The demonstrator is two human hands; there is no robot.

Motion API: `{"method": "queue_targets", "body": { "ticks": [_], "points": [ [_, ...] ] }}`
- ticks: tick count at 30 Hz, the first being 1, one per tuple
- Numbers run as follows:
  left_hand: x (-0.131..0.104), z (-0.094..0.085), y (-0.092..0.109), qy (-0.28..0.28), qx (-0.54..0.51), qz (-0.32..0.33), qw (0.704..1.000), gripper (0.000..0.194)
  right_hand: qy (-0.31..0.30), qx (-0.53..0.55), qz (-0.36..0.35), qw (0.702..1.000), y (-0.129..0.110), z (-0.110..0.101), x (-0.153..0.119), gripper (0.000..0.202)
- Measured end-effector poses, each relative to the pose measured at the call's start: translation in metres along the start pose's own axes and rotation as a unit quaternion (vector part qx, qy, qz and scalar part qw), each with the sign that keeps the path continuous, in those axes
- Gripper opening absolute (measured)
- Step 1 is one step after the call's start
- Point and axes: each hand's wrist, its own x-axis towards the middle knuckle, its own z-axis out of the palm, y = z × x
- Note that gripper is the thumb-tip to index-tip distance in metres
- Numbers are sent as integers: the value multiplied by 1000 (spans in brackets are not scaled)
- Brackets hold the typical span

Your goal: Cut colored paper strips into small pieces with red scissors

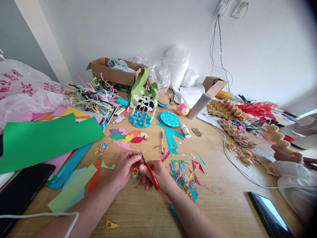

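Note:
My right hand [158,177] is closed around a pair of red-handled scissors [151,174], blades pointing up and to the left. Thumb and fingers of my left hand [125,168] are pinched together by the blade tips; what they hold is too small or hidden to make out. Below and between both hands lies a small pile of coloured paper bits [136,173]. Just beyond them are several paper fish [127,136] in different colours and a pen [162,142]. Coloured paper scraps [182,178] are heaped right of my right hand.
Green paper [49,135] tops a stack of coloured sheets at left, near a black tablet-like device [24,195]. Pipe cleaners [94,94], a panda bag [145,94] and a grey bottle [200,105] stand behind. At right, another person's hand [284,153] holds egg carton; a phone [269,215] lies nearer.

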Motion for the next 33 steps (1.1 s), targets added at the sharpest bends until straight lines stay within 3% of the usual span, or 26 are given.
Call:
{"method": "queue_targets", "body": {
  "ticks": [33],
  "points": [
    [0, 0, 0, -9, 10, 6, 1000, 15, 8, 1, 4, 1000, -4, 2, -1, 58]
  ]
}}
